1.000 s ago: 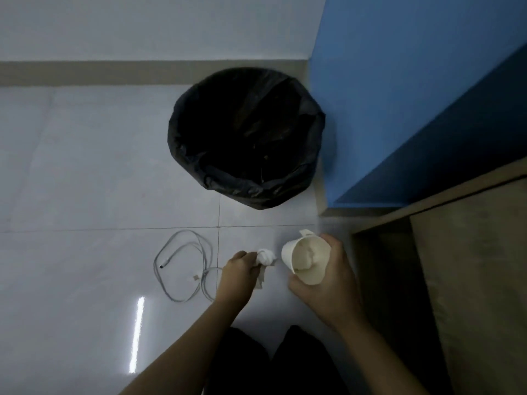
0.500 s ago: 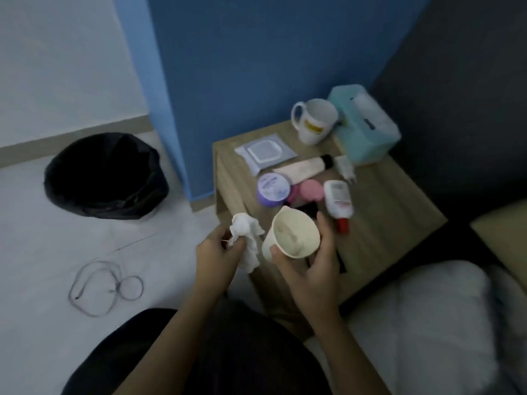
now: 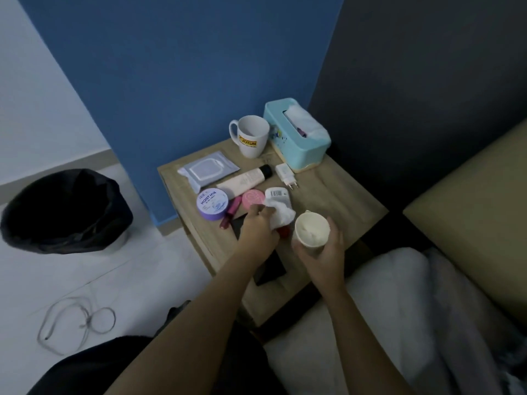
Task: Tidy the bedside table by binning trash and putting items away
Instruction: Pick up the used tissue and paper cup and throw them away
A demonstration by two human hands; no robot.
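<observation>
My left hand [image 3: 258,228] is shut on a crumpled white tissue [image 3: 282,213], held over the wooden bedside table [image 3: 336,195]. My right hand [image 3: 323,253] grips a cream paper cup [image 3: 310,229] with something pale inside, just right of the tissue. On the table lie a wipes pack [image 3: 208,169], a cream tube [image 3: 245,178], a purple jar [image 3: 212,203], a pink round lid [image 3: 253,197], a white bottle [image 3: 278,195], a plug adapter [image 3: 286,173], a white mug [image 3: 251,135] and a teal tissue box [image 3: 296,135]. A dark flat object [image 3: 271,269] lies partly under my left arm.
A black-lined bin [image 3: 62,209] stands on the tiled floor left of the table, by the blue wall. A grey cable [image 3: 77,323] lies coiled on the floor near my knees. A bed with a pale cover [image 3: 399,309] is at the right.
My view has swung from the bin and floor to the bedside table. Both hands, holding the tissue and cup throughout, have moved over the tabletop.
</observation>
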